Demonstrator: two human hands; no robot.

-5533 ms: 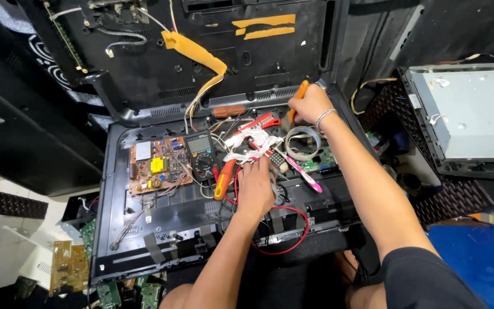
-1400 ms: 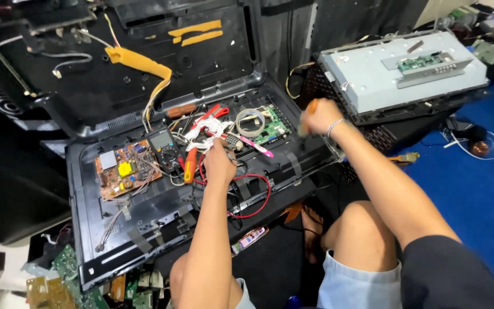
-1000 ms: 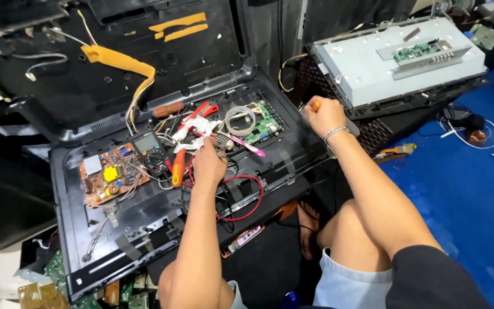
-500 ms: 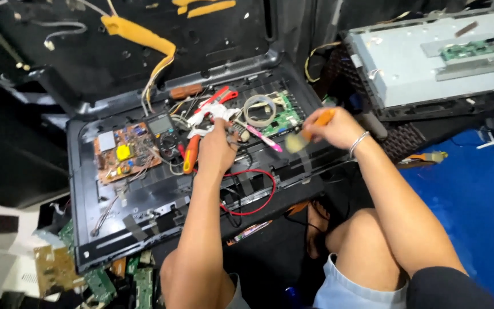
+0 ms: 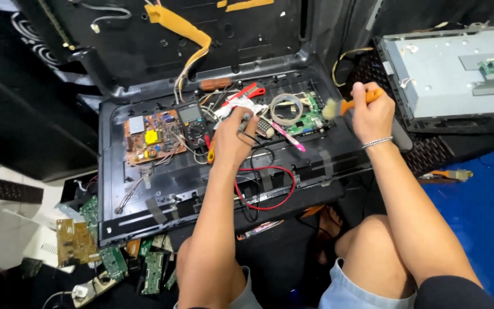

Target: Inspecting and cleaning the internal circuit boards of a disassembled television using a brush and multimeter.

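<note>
The opened black television back panel [image 5: 201, 177] lies flat, and everything else is placed from it. The person's left hand [image 5: 234, 137] rests near the panel's centre, its grip curled around a small dark plug-like part and black wires [image 5: 253, 129]; whether the fingers pinch the part tightly cannot be told. Just below that hand a red cable [image 5: 270, 191] loops across the panel's lower half. To the left of the hand, still inside the panel, sits a dark multimeter [image 5: 192, 121], and further left a brown circuit board [image 5: 151, 136] with a yellow component. Above the hand lie red-handled pliers [image 5: 247, 94].

The right hand [image 5: 373, 117], wearing a thin bracelet, hovers at the panel's right edge, its grip pressed together around the orange handle of a small brush [image 5: 347, 106]. The pale bristles point left, close over the green circuit board [image 5: 310, 114] in the panel's upper right part; contact cannot be told. A roll of tape [image 5: 286, 109] lies beside that board.

Right of the panel stands a grey metal chassis [image 5: 447, 74]. Loose green boards [image 5: 115, 252] are scattered below the panel's lower left corner.
</note>
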